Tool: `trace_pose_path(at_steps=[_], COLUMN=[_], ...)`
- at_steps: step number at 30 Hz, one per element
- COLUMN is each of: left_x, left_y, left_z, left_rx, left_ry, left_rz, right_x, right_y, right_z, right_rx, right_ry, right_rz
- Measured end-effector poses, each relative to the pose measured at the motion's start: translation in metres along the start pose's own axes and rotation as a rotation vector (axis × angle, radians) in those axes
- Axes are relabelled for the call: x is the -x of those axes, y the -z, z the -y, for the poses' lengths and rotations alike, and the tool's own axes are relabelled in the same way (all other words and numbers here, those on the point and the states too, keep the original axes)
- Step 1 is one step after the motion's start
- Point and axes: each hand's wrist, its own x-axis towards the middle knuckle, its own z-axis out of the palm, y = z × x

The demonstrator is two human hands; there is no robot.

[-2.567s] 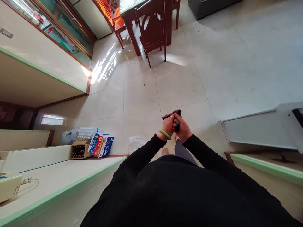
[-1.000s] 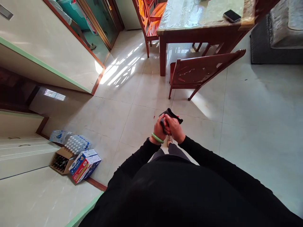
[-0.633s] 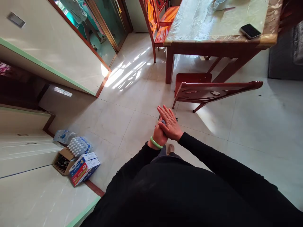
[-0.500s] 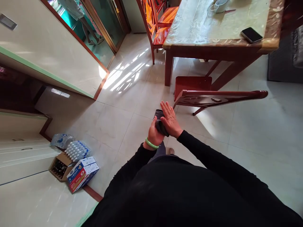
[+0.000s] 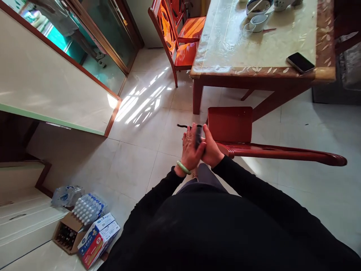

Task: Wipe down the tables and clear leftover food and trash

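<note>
Between my two hands is a small dark grey bundle [image 5: 198, 136], blurred and mostly covered. Its exact kind cannot be made out. A thin black cord [image 5: 183, 125] sticks out to the left beyond my fingers. My left hand [image 5: 191, 150], with a green bangle at the wrist, presses on the bundle's left side, fingers stretched along it. From the other side my right hand [image 5: 212, 149] closes against it, so the bundle is held between both palms. The hands are above the floor, close to a red wooden chair [image 5: 229, 124].
A dining table [image 5: 262, 71] bears bowls [image 5: 258, 22] and a phone [image 5: 301, 62]. Orange-lit chairs [image 5: 184, 52] stand at its left. Lower left, an open carton of bottles [image 5: 66, 237], packed water bottles [image 5: 88, 209] and a blue-red box [image 5: 98, 239] sit by cabinets. Another person [image 5: 67, 28] stands beyond the doorway.
My left hand has shifted from gripping below the bundle to lying along its side; my right hand has turned inward. The black cord now shows. The view has tilted up slightly.
</note>
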Motion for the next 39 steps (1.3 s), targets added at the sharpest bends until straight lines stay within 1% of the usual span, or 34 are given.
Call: trace_pose_path(at_steps=[1,2,3,4,5,7,8,9,10,11,13,14,15,16,17,20,21,22,23,24,25,27,28,29,30,31,32,33,34,36,38,39], left_x=[0.0,-0.001,-0.003,-0.006,-0.011,-0.026,-0.038,-0.051,-0.066,-0.083,-0.115,-0.131,-0.145,-0.159,-0.172,-0.209,-0.221,-0.233,-0.244,-0.254,-0.263,-0.279,-0.287,-0.296,-0.307,-0.32,-0.335,-0.351,-0.37,-0.408,-0.442,-0.456], left_y=[-0.003,-0.005,-0.005,-0.005,-0.004,-0.003,-0.004,-0.006,-0.009,-0.013,-0.022,-0.027,-0.03,-0.033,-0.035,-0.039,-0.042,-0.045,-0.049,-0.053,-0.058,-0.067,-0.07,-0.071,-0.07,-0.068,-0.064,-0.061,-0.057,-0.054,-0.058,-0.062], left_z=[-0.001,-0.002,-0.005,-0.01,-0.015,-0.029,-0.035,-0.041,-0.046,-0.049,-0.051,-0.049,-0.047,-0.044,-0.04,-0.03,-0.028,-0.028,-0.028,-0.03,-0.032,-0.038,-0.042,-0.046,-0.049,-0.053,-0.057,-0.06,-0.062,-0.066,-0.068,-0.068], left_rx=[-0.045,-0.079,-0.099,-0.091,-0.065,-0.005,0.006,-0.005,-0.034,-0.075,-0.153,-0.174,-0.175,-0.158,-0.128,-0.049,-0.046,-0.052,-0.063,-0.079,-0.097,-0.13,-0.139,-0.139,-0.128,-0.103,-0.065,-0.018,0.032,0.114,0.138,0.132], left_ry=[-0.066,-0.127,-0.177,-0.21,-0.235,-0.266,-0.248,-0.2,-0.12,-0.02,0.175,0.228,0.242,0.221,0.18,0.094,0.087,0.08,0.071,0.057,0.047,0.05,0.06,0.072,0.086,0.107,0.148,0.219,0.323,0.577,0.78,0.837], left_rz=[0.117,0.21,0.266,0.282,0.264,0.174,0.136,0.131,0.174,0.266,0.495,0.576,0.604,0.568,0.477,0.128,0.053,0.017,0.033,0.107,0.234,0.569,0.714,0.815,0.864,0.868,0.845,0.82,0.804,0.791,0.799,0.811], right_x=[0.006,0.011,0.015,0.019,0.022,0.024,0.022,0.018,0.011,0.003,-0.019,-0.031,-0.043,-0.054,-0.063,-0.085,-0.092,-0.099,-0.108,-0.119,-0.132,-0.162,-0.178,-0.194,-0.209,-0.223,-0.235,-0.247,-0.257,-0.276,-0.294,-0.302], right_y=[-0.001,0.0,0.003,0.008,0.014,0.03,0.038,0.044,0.05,0.054,0.062,0.066,0.07,0.076,0.081,0.096,0.098,0.099,0.097,0.095,0.091,0.085,0.082,0.08,0.079,0.076,0.073,0.069,0.063,0.049,0.037,0.033], right_z=[0.006,0.013,0.021,0.029,0.039,0.058,0.067,0.076,0.084,0.092,0.106,0.111,0.115,0.118,0.12,0.12,0.118,0.117,0.115,0.115,0.116,0.121,0.126,0.132,0.139,0.146,0.154,0.161,0.167,0.179,0.188,0.191], right_rx=[-0.06,-0.106,-0.141,-0.169,-0.191,-0.232,-0.25,-0.263,-0.273,-0.28,-0.288,-0.293,-0.3,-0.307,-0.314,-0.339,-0.353,-0.368,-0.383,-0.4,-0.42,-0.467,-0.494,-0.523,-0.551,-0.577,-0.605,-0.634,-0.666,-0.73,-0.793,-0.818], right_ry=[0.005,0.015,0.023,0.025,0.023,0.002,-0.029,-0.074,-0.131,-0.192,-0.294,-0.326,-0.342,-0.344,-0.334,-0.246,-0.209,-0.172,-0.137,-0.102,-0.067,-0.006,0.015,0.023,0.018,0.007,-0.006,-0.019,-0.033,-0.052,-0.037,-0.02], right_rz=[0.027,0.048,0.067,0.089,0.111,0.15,0.178,0.213,0.253,0.292,0.341,0.34,0.324,0.296,0.263,0.129,0.07,0.011,-0.038,-0.073,-0.095,-0.124,-0.143,-0.166,-0.191,-0.219,-0.247,-0.271,-0.284,-0.267,-0.232,-0.227])
